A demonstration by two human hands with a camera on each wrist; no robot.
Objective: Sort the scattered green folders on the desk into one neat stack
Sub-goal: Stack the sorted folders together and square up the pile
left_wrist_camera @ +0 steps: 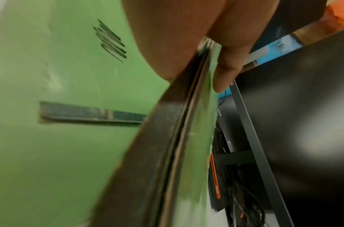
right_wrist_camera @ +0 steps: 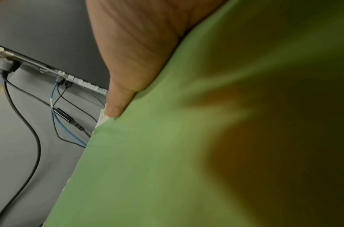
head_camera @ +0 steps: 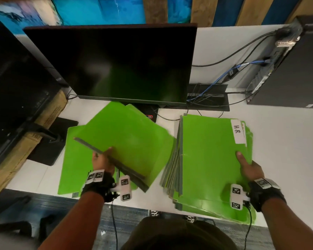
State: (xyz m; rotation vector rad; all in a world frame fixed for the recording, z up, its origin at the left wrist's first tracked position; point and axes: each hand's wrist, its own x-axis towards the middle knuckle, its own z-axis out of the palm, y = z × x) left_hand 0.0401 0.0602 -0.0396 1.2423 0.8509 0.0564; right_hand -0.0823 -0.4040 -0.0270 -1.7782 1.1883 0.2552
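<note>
My left hand point(head_camera: 102, 159) grips a green folder point(head_camera: 126, 139) by its dark spine, lifted and tilted over more green folders point(head_camera: 70, 159) lying flat on the desk's left side. The left wrist view shows my thumb point(left_wrist_camera: 225, 64) on top of that lifted folder's spine point(left_wrist_camera: 167, 153) and a flat folder point(left_wrist_camera: 50, 138) below. On the right, a stack of green folders point(head_camera: 206, 159) lies fanned at its left edge; the top one bears a white "H.R" label point(head_camera: 238, 131). My right hand point(head_camera: 249, 166) holds the stack's right edge, thumb on top point(right_wrist_camera: 116, 106).
A black monitor point(head_camera: 116, 64) stands behind the folders on the white desk point(head_camera: 287, 150). A second monitor point(head_camera: 13, 83) and a cardboard box point(head_camera: 25, 145) are at left. A computer tower point(head_camera: 293, 69) with cables point(head_camera: 224, 82) sits at back right. The stack overhangs the desk's front edge.
</note>
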